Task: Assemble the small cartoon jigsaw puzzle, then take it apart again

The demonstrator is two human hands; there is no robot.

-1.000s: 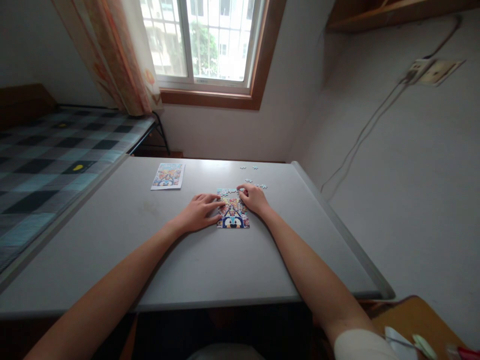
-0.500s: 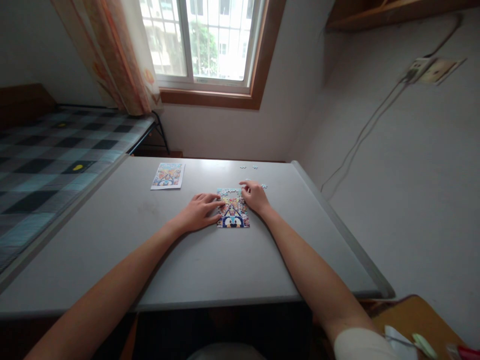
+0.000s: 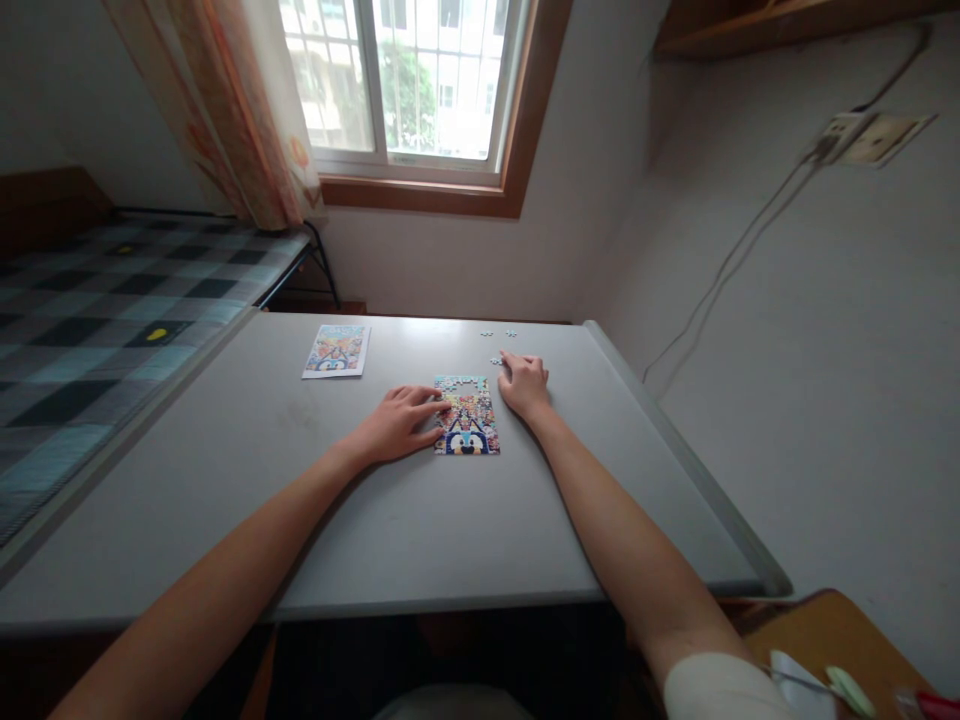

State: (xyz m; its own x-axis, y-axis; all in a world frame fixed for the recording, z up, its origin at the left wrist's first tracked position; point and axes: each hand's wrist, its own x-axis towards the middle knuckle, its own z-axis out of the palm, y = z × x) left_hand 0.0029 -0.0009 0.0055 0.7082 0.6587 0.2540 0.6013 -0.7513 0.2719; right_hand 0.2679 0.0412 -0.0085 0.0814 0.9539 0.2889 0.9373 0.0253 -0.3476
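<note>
A jigsaw puzzle point(image 3: 471, 432) lies flat on the table, with a blue-and-white cartoon face along its near edge. A gap shows in its upper part. My left hand point(image 3: 405, 422) rests palm down with spread fingers, its fingertips on the puzzle's left edge. Just past the puzzle's upper right corner is my right hand point(image 3: 525, 385), with index finger and thumb apart and the other fingers curled. Nothing shows between them. By its index fingertip lies a loose puzzle piece point(image 3: 495, 361). Farther back lie more loose pieces, one cluster point(image 3: 487, 333) left of another point(image 3: 511, 333).
A printed picture sheet point(image 3: 335, 352) with a similar design lies at the table's back left. The grey table point(image 3: 360, 540) borders a bed with a checked cover point(image 3: 150, 280) on the left. A cable point(image 3: 724, 265) hangs down the right wall.
My right hand has moved right, off the puzzle's upper edge, and now covers the spot where loose pieces lay. My left hand has stayed in place.
</note>
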